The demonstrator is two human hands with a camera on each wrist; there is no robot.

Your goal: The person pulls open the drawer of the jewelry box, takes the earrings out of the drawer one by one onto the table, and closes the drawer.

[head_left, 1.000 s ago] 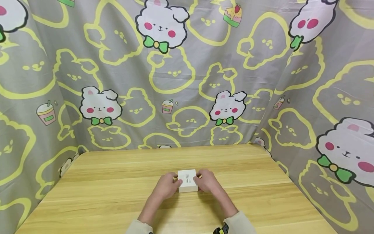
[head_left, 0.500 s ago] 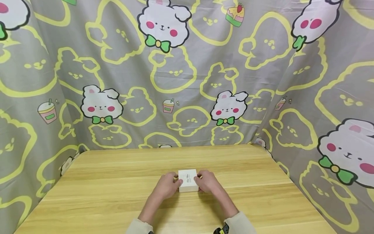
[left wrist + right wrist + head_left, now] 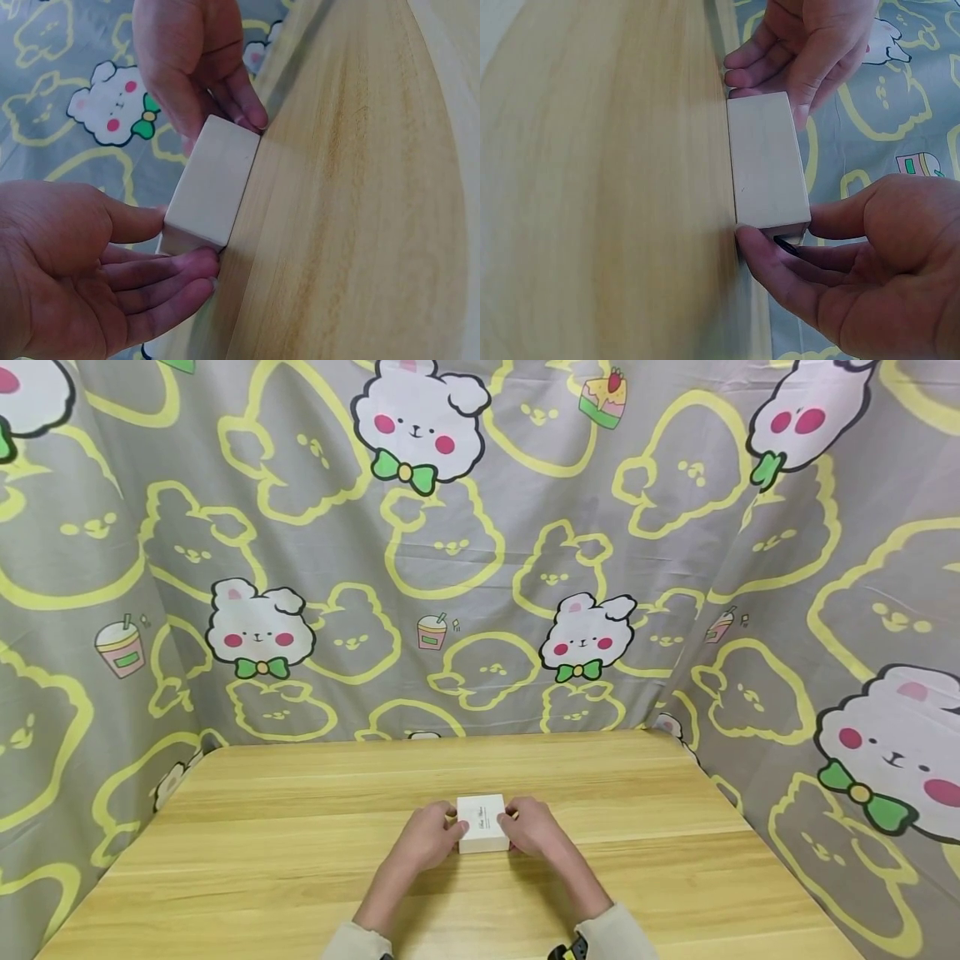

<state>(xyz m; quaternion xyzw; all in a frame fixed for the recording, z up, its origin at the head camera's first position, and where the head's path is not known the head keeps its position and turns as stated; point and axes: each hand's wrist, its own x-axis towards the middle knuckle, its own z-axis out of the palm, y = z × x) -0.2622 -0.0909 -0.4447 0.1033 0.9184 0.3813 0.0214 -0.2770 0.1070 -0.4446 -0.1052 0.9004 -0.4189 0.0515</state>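
Observation:
A small white box with dark lettering on top rests on the wooden table, in front of the person. The left hand grips its left side, thumb at the top edge and fingers low on the side; the left wrist view shows that hand at one end of the box. On the opposite side the right hand holds the box between thumb and fingers. In the right wrist view, a small dark item shows between the box and the right hand; what it is cannot be told.
The wooden table extends around the box on all sides. A grey curtain with rabbit and yellow outline prints stands behind the table and along both sides. Light sleeves and a dark watch show at the bottom edge.
The head view has shifted very slightly since the earliest frame. Both hands and the box keep the same positions on the table.

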